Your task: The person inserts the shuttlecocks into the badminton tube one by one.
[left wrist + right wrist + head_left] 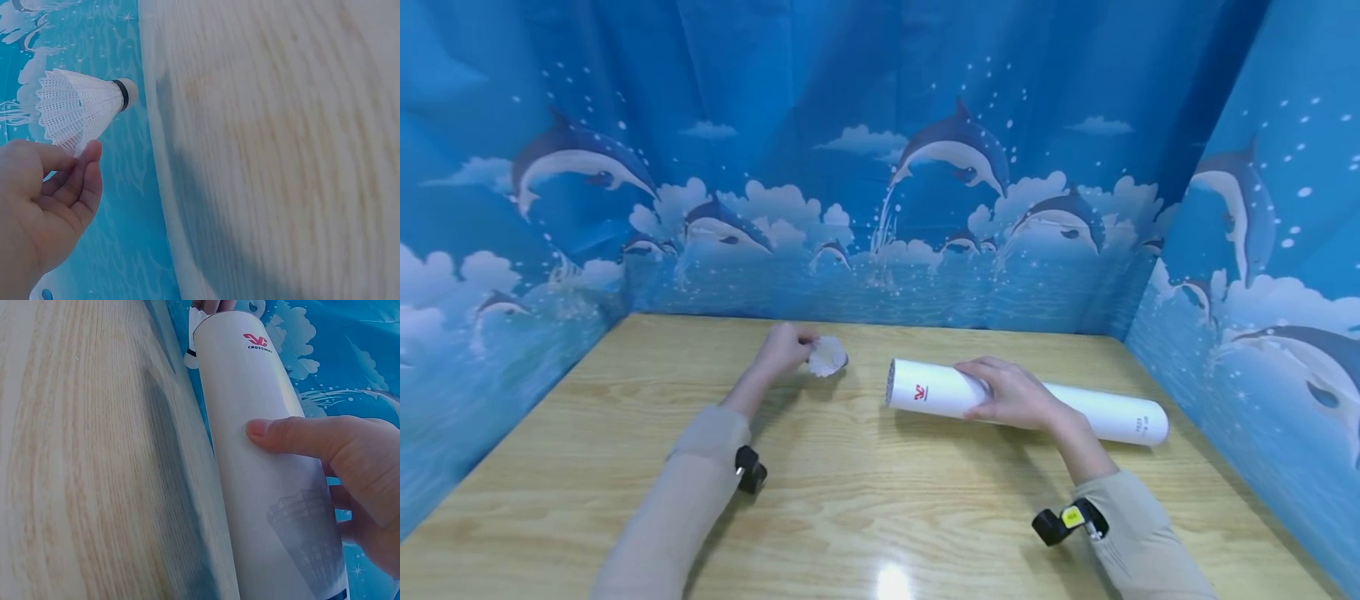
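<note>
A white shuttlecock [81,106] with a black band near its cork hangs from my left hand [56,200], thumb and fingers pinching the rim of its skirt. In the head view my left hand [784,347] holds the shuttlecock [827,357] over the far part of the table. My right hand [1011,393] grips a long white shuttlecock tube [1105,412] round its middle, the end with the red logo pointing left toward the shuttlecock. In the right wrist view the thumb of my right hand [356,462] lies across the tube [250,381], which has a grey shuttlecock print.
The wood-grain table [820,500] has a blue curtain [737,275] with dolphins and clouds along its back and sides. Black wrist cameras sit on both sleeves [700,467]. A light glare shows near the table's front.
</note>
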The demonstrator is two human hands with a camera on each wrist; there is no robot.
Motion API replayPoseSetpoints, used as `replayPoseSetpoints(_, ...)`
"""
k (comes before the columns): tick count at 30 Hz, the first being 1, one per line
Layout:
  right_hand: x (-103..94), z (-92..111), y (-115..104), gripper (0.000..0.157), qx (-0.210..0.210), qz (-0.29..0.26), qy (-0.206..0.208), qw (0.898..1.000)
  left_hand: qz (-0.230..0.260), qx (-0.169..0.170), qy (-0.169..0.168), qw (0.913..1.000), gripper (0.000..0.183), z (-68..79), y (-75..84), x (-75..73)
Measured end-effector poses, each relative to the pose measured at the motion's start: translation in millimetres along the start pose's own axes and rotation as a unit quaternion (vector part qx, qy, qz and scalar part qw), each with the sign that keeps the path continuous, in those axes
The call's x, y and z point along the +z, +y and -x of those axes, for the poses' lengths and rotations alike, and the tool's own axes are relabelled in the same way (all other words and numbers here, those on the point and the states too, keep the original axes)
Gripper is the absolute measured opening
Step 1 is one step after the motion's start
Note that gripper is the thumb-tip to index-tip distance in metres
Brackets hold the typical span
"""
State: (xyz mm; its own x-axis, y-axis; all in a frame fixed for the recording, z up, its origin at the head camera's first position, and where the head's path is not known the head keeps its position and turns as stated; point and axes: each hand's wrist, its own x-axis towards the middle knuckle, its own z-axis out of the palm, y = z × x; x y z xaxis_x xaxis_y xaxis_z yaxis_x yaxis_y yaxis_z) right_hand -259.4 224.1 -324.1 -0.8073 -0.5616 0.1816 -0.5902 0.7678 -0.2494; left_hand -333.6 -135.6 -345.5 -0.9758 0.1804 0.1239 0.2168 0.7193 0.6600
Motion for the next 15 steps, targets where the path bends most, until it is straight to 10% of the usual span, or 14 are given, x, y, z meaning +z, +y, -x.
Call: replayPoseSetpoints(15,2.2,-0.8,0.4,0.069,-0.002,0.01,0.0,1.0,0.034,0.042,-0.007,0.9985,0.026,15.7,-2.6,-2.8)
